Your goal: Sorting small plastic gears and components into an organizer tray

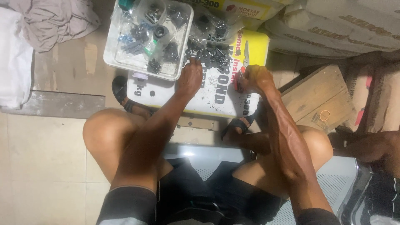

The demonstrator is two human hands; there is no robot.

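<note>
Small dark screws and bolts (208,56) lie heaped loose on the upper part of a white and yellow cement sack (200,98) that rests flat on the tiled floor (46,158) and serves the seated person as a surface to sort on. The heap sits just beyond the left hand (190,77), whose fingers curl down into its near edge, touching the pieces; whether they pinch one I cannot tell. The right hand (253,78) is off to the right of the heap, near the sack's edge, clenched around a small tool with red handles (241,77) whose pale metal tip (246,54) points away from the person, its long axis running roughly up the sack. So the left hand is the nearer to the loose hardware, which lies ahead of it and to the left of the tool.

Just left of the heap, overlapping the sack's top corner, stands a clear square plastic tray (111,54). It holds small clear bags of dark fasteners (139,37), a black ring-shaped part (160,31) and a few green bits. More clear bags of screws (214,25) are piled beside the tray on the sack. The person's sandalled feet (125,96) flank the sack's lower edge. A wooden block (308,93) with a rubber band on it sits to the right, more grey sacks (333,29) behind.
</note>
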